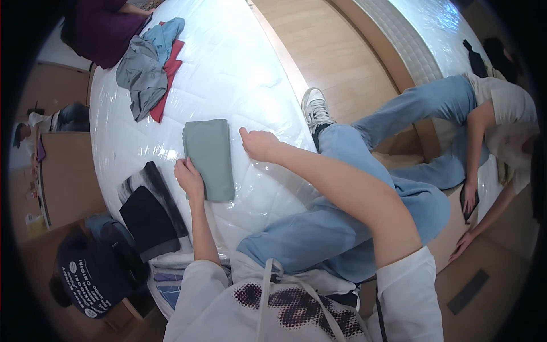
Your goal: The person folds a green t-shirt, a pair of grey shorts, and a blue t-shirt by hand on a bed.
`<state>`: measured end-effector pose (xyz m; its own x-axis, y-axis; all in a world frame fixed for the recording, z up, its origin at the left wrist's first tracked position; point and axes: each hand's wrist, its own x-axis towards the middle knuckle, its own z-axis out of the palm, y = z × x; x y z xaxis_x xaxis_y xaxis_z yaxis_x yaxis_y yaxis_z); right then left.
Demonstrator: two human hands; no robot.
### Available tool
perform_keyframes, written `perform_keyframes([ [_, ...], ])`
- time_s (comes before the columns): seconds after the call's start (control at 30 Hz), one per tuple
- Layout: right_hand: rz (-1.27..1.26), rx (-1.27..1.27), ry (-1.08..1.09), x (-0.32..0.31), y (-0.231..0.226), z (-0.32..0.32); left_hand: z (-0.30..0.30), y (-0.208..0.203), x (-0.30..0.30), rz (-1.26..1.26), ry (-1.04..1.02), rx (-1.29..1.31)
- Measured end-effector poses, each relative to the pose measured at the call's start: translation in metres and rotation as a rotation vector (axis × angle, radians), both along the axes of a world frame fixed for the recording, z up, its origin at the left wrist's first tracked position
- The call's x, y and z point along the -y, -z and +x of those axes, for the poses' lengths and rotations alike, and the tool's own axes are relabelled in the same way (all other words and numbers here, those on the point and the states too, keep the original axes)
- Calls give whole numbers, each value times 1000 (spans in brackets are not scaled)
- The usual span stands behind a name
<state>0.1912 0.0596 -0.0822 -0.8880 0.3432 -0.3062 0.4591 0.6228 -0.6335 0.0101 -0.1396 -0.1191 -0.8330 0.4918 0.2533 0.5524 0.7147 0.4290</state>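
A grey-green garment point(209, 159), folded into a neat rectangle, lies flat on the plastic-covered white mattress point(250, 62) in front of me. At its left edge is my left hand point(190, 179), its fingers curled and closed on the fabric's side. My right hand point(260, 145) hovers just right of the garment, apart from it. Its fingers are curled in, and nothing shows in them. Left of my left hand lie folded dark clothes point(149, 214), black and grey. Farther off sits a loose heap of grey, blue and red clothes point(142, 74).
My bent legs in blue jeans point(319, 233) rest on the mattress at the right. Another person point(484, 114) leans over a second wrapped mattress point(424, 23) at the right. A person in purple point(102, 28) is at the far left, one in a dark shirt point(97, 268) near left.
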Motion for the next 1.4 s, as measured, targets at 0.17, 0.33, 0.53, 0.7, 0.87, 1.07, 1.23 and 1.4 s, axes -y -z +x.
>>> perform_keyframes([
  [0.17,11,-77,32,-9,-3,-23,-2,-1,5,45,23,41],
  [0.33,-90,-206,115,-45,-4,-71,6,-7,-2,38,8,65],
  [0.53,-181,-231,119,-56,49,-72,39,-15,-35,-32,30,18],
  [0.7,-81,-195,215,-39,40,-81,81,-7,-40,-161,417,-73],
  [0.87,91,-252,271,-24,50,-80,80,16,-31,-259,421,-86],
  [1.07,247,-376,361,-5,53,-79,27,15,-71,-245,383,-208],
  [1.23,327,-351,249,20,44,-87,-8,21,-66,-257,357,-183],
  [1.4,611,-578,-89,44,62,-92,-6,24,-49,-199,341,-169],
])
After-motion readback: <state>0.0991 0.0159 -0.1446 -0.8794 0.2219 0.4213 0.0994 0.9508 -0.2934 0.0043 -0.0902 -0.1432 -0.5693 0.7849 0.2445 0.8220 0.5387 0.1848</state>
